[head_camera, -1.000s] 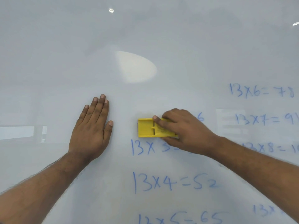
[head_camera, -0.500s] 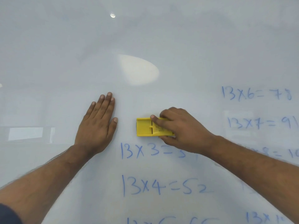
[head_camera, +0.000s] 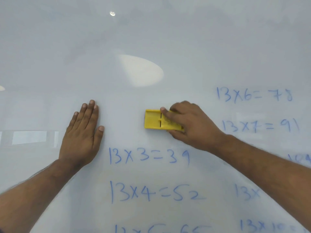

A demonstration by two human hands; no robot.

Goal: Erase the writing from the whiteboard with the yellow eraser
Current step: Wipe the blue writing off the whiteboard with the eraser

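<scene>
Since the earlier frame, "13x3=39" (head_camera: 149, 156) is uncovered. The yellow eraser (head_camera: 155, 121) is clamped flat by the right hand (head_camera: 190, 125); the left hand (head_camera: 83, 132), fingers straight, braces the whiteboard (head_camera: 151, 39).

Right hand (head_camera: 190, 126) grips yellow eraser (head_camera: 155, 121) on whiteboard (head_camera: 151, 39) above blue "13x3=39" writing (head_camera: 149, 156); left hand (head_camera: 82, 132) flat, seemingly pressing board.

**A classroom or study setting**

A large glossy whiteboard (head_camera: 151, 39) fills the whole view. Blue marker multiplication sums (head_camera: 149, 156) of the thirteen times table run down it in two columns, and ceiling lights (head_camera: 112, 13) reflect in its surface, placing it indoors.
</scene>
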